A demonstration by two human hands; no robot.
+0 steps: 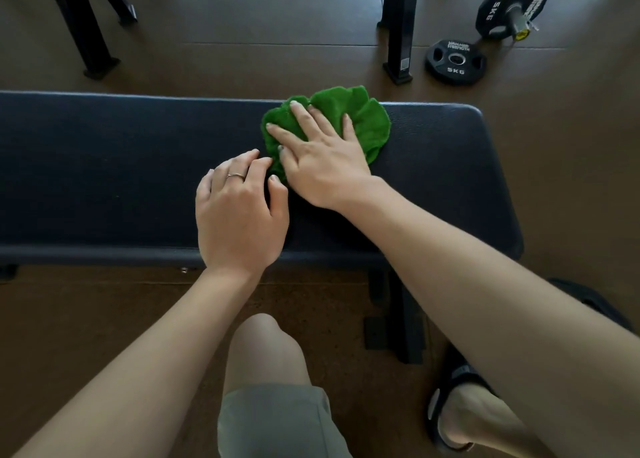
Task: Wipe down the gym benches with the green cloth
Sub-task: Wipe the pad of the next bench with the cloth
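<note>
A dark padded gym bench [104, 166] runs across the view from the left edge to the right. A crumpled green cloth [363, 118] lies on its top near the far edge, right of the middle. My right hand [318, 152] lies flat on the cloth with its fingers spread and straight, pressing it onto the pad. My left hand [239, 211] rests on the bench just left of the cloth, its fingers loosely bent and its fingertips touching the cloth's near left edge. A ring sits on one finger of the left hand.
Two 5 kg weight plates lie on the brown floor beyond the bench, one flat [455, 61] and one on a bar [512, 5]. Black frame legs [400, 28] [86, 24] stand behind the bench. My knee [263, 353] and sandalled foot [460, 409] are in front of it.
</note>
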